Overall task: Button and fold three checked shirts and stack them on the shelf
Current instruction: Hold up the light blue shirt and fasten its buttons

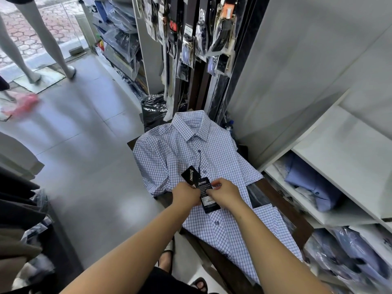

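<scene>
A blue-and-white checked shirt [174, 153] lies face up on a dark wooden table [282, 200], collar pointing away from me. Black hang tags [206, 195] on a string rest over its button placket. My left hand [185, 195] and my right hand [226, 193] meet at the middle of the placket, beside the tags, fingers pinched on the shirt front. Dark buttons show above and below my hands. White shelves [347, 166] stand to the right.
A folded plain blue shirt [314, 183] lies on a shelf; bagged shirts [350, 257] fill the one below. Hanging belts and packaged ties [191, 39] are behind the table. Mannequin legs [42, 43] stand at far left on the tiled floor. Dark clothes [17, 209] hang at left.
</scene>
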